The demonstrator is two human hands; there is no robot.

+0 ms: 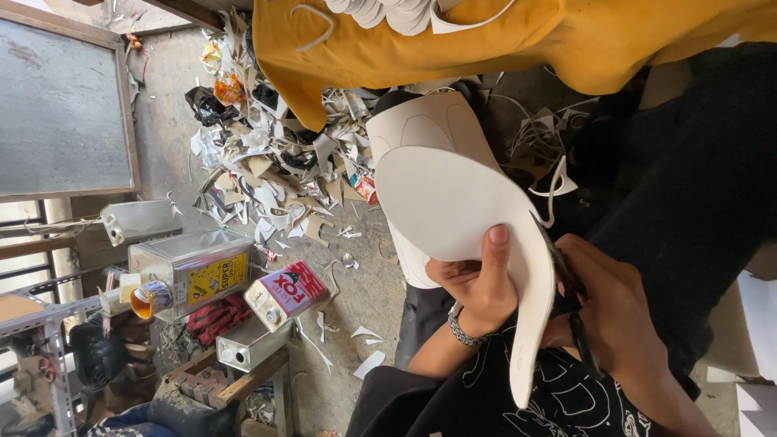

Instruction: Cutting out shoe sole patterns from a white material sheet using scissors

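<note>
Concrete floor [368,299], littered with offcuts [275,174] upper left; metal tins [194,271] lower left. At centre, left hand [477,287] pinches a smooth white sole-shaped sheet [453,202]; right hand [615,311] grips black scissors [571,303] at its edge.

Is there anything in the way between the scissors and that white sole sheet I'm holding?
Nothing visible. The right hand holds the scissors right at the edge of the white sole-shaped sheet, which the left hand grips with its thumb on top. No scrap lies between them.
</note>
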